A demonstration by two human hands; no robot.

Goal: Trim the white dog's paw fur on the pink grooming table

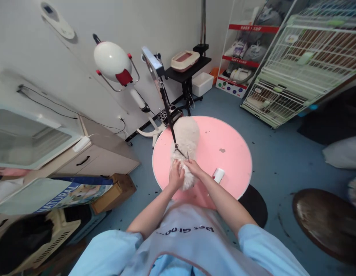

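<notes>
A fluffy white dog (187,132) is on a round pink grooming table (231,143), its near end toward me. A black loop strap (168,109) runs down from a metal arm to its neck. My left hand (176,174) lies on the fur at the near end, fingers bent into it. Against the other side of the fur, my right hand (193,168) is closed on a thin metal tool that looks like scissors (188,155); its handle is hidden by the fingers. A white canister-like object (218,175) lies on the table beside my right forearm.
Behind the table stand a white lamp-like dryer (111,59) on a stand and a black side table (192,71) bearing a litter tray (185,60). White wire cages (307,69) fill the right. A drawer cabinet (94,159) and cardboard box (114,193) line the left.
</notes>
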